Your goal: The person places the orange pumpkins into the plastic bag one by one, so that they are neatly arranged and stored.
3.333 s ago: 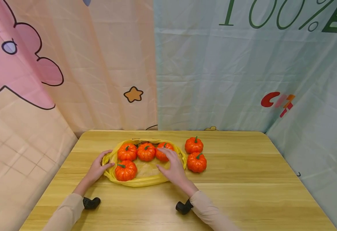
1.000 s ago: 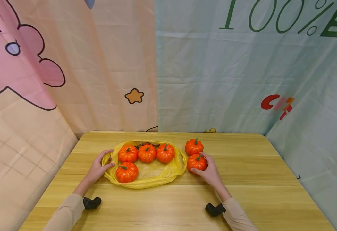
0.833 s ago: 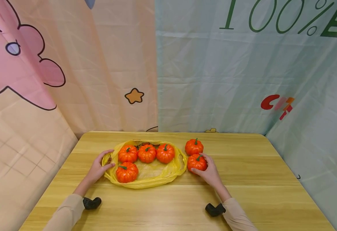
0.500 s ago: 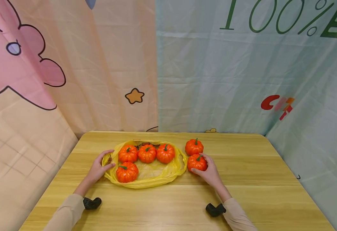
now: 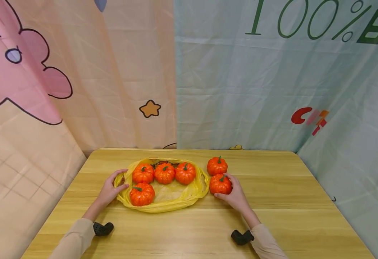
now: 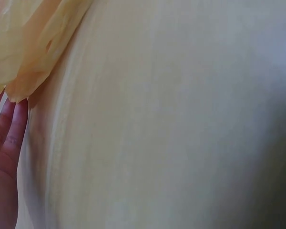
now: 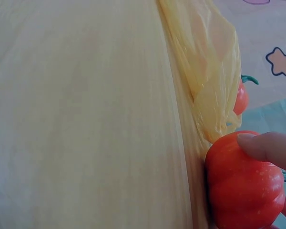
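Note:
A yellow plastic bag [image 5: 176, 203] lies spread with its mouth upward, several small orange pumpkins with green stems inside, such as the front-left pumpkin [image 5: 142, 194]. My left hand [image 5: 109, 185] rests against the bag's left end, thumb and fingers spread apart at the rim. In the left wrist view its straight fingers [image 6: 14, 126] touch the bag's hanging edge [image 6: 33, 52]. Just right of the bag, my right hand [image 5: 235, 196] grips a pumpkin [image 5: 220, 184] by its sides. The right wrist view shows the thumb [image 7: 267, 147] pressed on this pumpkin [image 7: 243, 183].
Another pumpkin [image 5: 217, 166] sits directly behind the gripped one. Everything stands on a wooden table [image 5: 273, 201] with printed cloth [image 5: 234, 90] hanging behind and at both sides. Dark branch-like marks [image 5: 166, 163] show at the bag's back rim.
My right hand has left the right-hand pumpkin inside the bag and moved right to one outside; lately its thumb has slid slightly lower. The left hand keeps its place at the bag.

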The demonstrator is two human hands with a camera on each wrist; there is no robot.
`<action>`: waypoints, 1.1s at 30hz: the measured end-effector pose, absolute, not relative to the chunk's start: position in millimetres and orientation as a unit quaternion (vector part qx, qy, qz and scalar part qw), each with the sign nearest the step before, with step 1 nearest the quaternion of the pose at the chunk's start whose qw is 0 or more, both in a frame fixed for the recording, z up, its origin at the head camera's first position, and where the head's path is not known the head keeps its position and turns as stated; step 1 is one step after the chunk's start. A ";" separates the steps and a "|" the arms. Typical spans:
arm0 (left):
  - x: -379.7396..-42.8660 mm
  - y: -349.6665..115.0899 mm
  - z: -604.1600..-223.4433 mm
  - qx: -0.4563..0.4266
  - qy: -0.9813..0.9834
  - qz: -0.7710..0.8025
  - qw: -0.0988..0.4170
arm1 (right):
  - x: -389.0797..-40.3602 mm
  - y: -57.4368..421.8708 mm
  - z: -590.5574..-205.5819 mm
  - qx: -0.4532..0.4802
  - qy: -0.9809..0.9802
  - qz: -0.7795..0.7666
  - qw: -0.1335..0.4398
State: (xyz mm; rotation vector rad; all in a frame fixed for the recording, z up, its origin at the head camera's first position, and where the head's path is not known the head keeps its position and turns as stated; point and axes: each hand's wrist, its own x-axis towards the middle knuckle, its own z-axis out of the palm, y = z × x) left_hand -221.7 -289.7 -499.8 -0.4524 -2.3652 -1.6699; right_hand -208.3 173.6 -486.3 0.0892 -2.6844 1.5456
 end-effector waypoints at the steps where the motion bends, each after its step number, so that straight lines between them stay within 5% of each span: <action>1: -222.1 -290.0 -500.2 -0.156 -0.801 -0.569 0.106 | -208.1 173.3 -486.3 0.029 -0.866 0.499 0.022; 33: -224.5 -291.2 -501.4 -0.165 -0.815 -0.543 0.119 | -200.3 129.3 -465.8 0.091 -0.815 0.558 0.127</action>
